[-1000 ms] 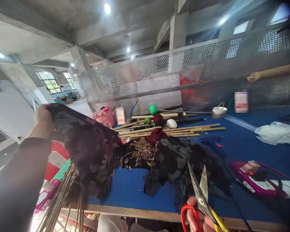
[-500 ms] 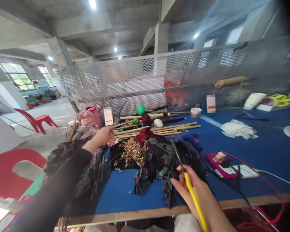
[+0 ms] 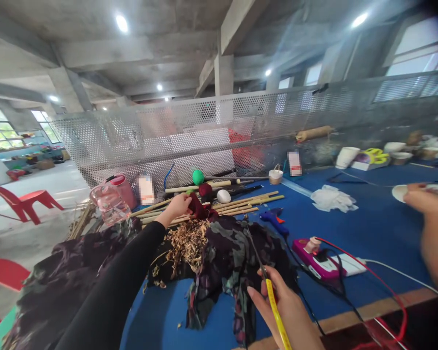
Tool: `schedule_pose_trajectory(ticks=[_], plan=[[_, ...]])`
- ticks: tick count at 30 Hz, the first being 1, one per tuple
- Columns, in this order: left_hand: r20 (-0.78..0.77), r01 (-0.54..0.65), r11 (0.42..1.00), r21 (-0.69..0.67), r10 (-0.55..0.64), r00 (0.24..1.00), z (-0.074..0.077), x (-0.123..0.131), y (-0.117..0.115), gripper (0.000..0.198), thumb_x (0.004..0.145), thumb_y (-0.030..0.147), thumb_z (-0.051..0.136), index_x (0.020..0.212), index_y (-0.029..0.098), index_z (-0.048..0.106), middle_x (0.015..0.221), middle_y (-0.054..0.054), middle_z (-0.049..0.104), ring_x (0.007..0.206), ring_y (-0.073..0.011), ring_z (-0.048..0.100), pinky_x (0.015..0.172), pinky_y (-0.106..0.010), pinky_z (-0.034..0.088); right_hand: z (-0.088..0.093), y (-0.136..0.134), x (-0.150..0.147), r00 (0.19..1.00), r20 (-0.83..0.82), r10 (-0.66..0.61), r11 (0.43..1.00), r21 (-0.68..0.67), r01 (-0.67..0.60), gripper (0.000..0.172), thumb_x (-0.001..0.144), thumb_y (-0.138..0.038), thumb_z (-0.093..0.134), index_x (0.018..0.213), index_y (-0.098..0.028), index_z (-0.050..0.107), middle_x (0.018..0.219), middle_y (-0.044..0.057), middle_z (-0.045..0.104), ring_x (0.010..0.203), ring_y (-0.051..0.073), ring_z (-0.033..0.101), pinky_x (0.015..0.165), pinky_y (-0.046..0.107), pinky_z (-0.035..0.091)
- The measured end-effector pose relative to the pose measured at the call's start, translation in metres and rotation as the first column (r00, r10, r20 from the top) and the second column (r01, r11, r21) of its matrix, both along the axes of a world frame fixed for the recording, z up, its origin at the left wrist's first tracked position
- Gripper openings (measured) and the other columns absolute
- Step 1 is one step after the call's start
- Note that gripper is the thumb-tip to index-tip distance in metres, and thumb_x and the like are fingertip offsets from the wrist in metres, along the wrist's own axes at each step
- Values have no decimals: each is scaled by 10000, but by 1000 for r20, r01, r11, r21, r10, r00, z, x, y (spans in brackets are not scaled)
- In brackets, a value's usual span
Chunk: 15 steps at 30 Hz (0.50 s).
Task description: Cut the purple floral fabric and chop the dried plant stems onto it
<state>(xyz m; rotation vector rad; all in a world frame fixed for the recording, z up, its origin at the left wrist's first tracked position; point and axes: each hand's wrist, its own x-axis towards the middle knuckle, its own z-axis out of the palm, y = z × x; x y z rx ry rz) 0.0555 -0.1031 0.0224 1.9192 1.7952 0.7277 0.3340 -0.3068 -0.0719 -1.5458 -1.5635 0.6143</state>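
My left hand (image 3: 178,205) reaches over the bamboo sticks, fingers closed on the edge of a dark red cloth (image 3: 203,210). In my right hand (image 3: 282,299) is a slim yellow-handled tool (image 3: 275,311) with a long thin dark metal shaft; its exact kind I cannot make out. The shaft points away over a heap of dark patterned fabric (image 3: 237,253). Dry brown plant bits (image 3: 188,243) lie between that fabric and my left forearm. Behind my left hand are a green ball (image 3: 197,177), a dark red ball (image 3: 205,190) and a white ball (image 3: 224,196).
A blue glue gun (image 3: 275,221) lies beside a magenta-and-white power strip (image 3: 324,262) with trailing cables. White crumpled plastic (image 3: 334,198) is farther right. Another person's hand (image 3: 428,201) holds a white round piece. A pink jug (image 3: 111,199) stands left, before the perforated metal screen (image 3: 160,141).
My left hand has moved right from the stick ends to the dark red cloth and closed on it. The view has turned right, showing more of the other person's hand. My right hand keeps its tool.
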Motion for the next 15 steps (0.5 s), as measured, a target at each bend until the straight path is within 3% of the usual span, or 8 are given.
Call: schedule_pose_trajectory(ticks=[5, 8, 10, 12, 15], plan=[[130, -216, 973, 81, 205, 970, 13, 0, 35, 276, 907, 224, 302, 970, 114, 547, 810, -94, 676, 624, -146, 668, 582, -231, 506, -11, 2, 2, 999, -42, 32, 996, 81, -29, 429, 746, -505, 582, 1039, -199, 514, 600, -19, 596, 505, 131, 589, 484, 184, 466], [132, -350, 924, 158, 331, 934, 30, -7, 52, 337, 915, 213, 247, 1111, 82, 489, 997, -169, 650, 825, -196, 678, 713, -291, 520, -10, 1, 5, 1000, -24, 15, 993, 118, -12, 424, 749, -494, 580, 1046, -197, 520, 591, -24, 598, 481, 123, 580, 475, 178, 467], [94, -401, 893, 204, 390, 916, 38, -9, 55, 367, 898, 232, 312, 1190, 48, 438, 1147, -240, 575, 1011, -264, 623, 841, -373, 485, -6, -1, 5, 998, 48, 35, 995, 91, -39, 438, 747, -486, 588, 1065, -193, 517, 612, -12, 616, 509, 138, 604, 491, 189, 482], [33, -372, 898, 236, 375, 926, 38, -5, 47, 418, 842, 255, 452, 1199, 38, 449, 1237, -272, 505, 1139, -316, 538, 941, -429, 418, -3, -3, 3, 990, 121, 73, 996, 37, -78, 483, 730, -476, 608, 1108, -192, 508, 709, 22, 662, 599, 166, 649, 542, 212, 510], [-91, -127, 966, 226, 151, 984, 27, 11, 14, 329, 738, 266, 603, 1033, 121, 601, 1158, -174, 592, 1120, -293, 546, 986, -390, 391, -4, -4, -8, 975, 202, 94, 996, -12, -94, 466, 691, -348, 635, 1125, -212, 532, 925, 72, 689, 774, 213, 678, 631, 254, 531]])
